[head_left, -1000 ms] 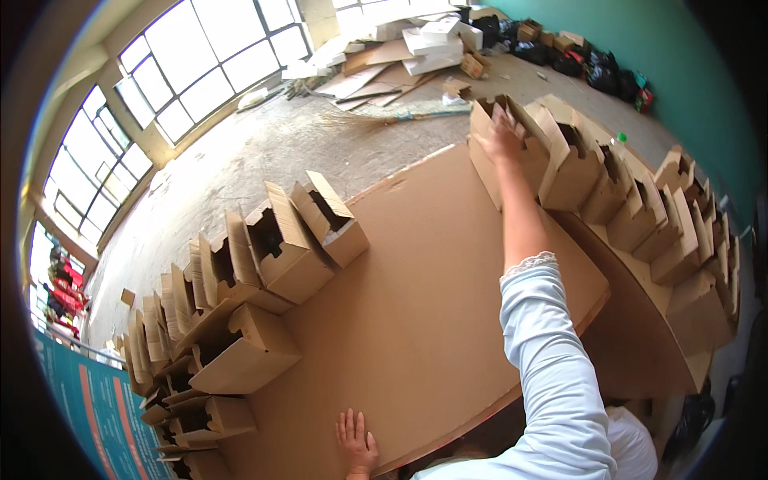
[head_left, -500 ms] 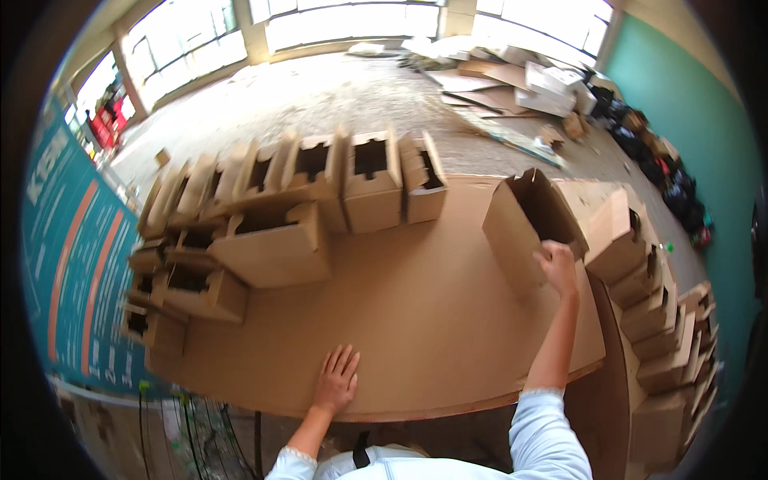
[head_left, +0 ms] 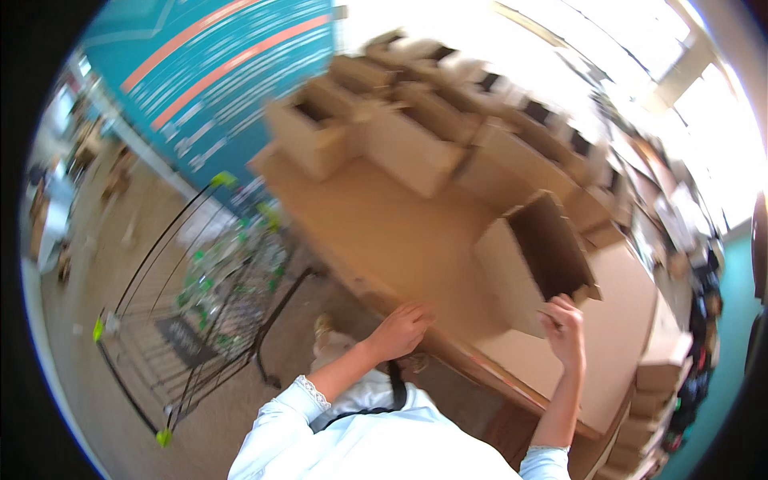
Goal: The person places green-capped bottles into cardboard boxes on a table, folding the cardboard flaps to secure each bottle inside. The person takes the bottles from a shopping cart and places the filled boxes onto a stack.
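We work at a wide table topped with flat brown cardboard [head_left: 376, 232], its near edge running obliquely past our front. Beyond its far left corner stands a large teal panel with orange stripes [head_left: 232, 96]. To our left, on the floor, is a black wire cart with bright green corner pieces [head_left: 188, 340], loaded with clear plastic bottles. Along the far side of the table we have a close-set group of open-topped brown cardboard boxes [head_left: 416, 144]; motion blur hides their exact spacing.

Nearer to us, on the right half of the tabletop, is a tall, open-topped tan cardboard box with a dark interior [head_left: 510, 276]. It overlaps the group in our view; we cannot tell whether it touches.

Our right hand [head_left: 564, 326] is closed, fingers curled on the near corner of this box's rim in what we judge to be a pinch grip. Our left hand [head_left: 402, 330] is at the near table edge, fingers part-extended and lightly bent, with nothing visible in it; blur prevents us from confirming contact with the edge.

For sound handling, we should pinch the stiff wall rather than a loose flap, apply force low and evenly so that the box does not tip, and bring the free hand to the opposite wall if it twists.
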Action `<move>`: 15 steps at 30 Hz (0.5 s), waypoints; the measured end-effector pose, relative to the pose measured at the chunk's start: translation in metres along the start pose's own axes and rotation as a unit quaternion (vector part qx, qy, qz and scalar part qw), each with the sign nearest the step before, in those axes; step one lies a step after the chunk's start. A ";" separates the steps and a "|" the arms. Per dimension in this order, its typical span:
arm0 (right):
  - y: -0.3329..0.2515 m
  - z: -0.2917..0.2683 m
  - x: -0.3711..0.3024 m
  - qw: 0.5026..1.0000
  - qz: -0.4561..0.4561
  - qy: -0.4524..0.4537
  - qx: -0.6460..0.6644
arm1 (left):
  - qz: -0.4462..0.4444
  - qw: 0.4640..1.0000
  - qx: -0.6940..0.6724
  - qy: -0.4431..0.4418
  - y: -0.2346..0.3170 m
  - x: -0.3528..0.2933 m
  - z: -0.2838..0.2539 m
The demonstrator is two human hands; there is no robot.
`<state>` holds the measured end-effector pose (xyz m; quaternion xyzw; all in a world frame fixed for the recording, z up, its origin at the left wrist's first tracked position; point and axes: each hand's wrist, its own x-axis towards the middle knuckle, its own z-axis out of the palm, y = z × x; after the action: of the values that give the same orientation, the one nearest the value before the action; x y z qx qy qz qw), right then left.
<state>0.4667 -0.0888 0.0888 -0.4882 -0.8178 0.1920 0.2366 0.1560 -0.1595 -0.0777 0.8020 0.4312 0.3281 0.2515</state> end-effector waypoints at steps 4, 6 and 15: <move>-0.055 0.050 0.053 0.998 -0.055 -0.008 -0.009 | -0.081 0.977 0.065 0.186 -0.042 -0.069 -0.148; -0.075 0.072 0.074 0.999 -0.031 -0.027 0.023 | -0.139 0.951 0.101 0.258 -0.083 -0.108 -0.206; -0.101 0.083 0.097 0.989 0.073 -0.083 -0.100 | -0.538 0.809 0.157 0.178 -0.350 -0.308 -0.283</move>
<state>0.3076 -0.0546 0.0955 -0.5507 -0.8116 0.1655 0.1034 -0.3658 -0.2138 -0.2265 0.3975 0.8767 0.2052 0.1768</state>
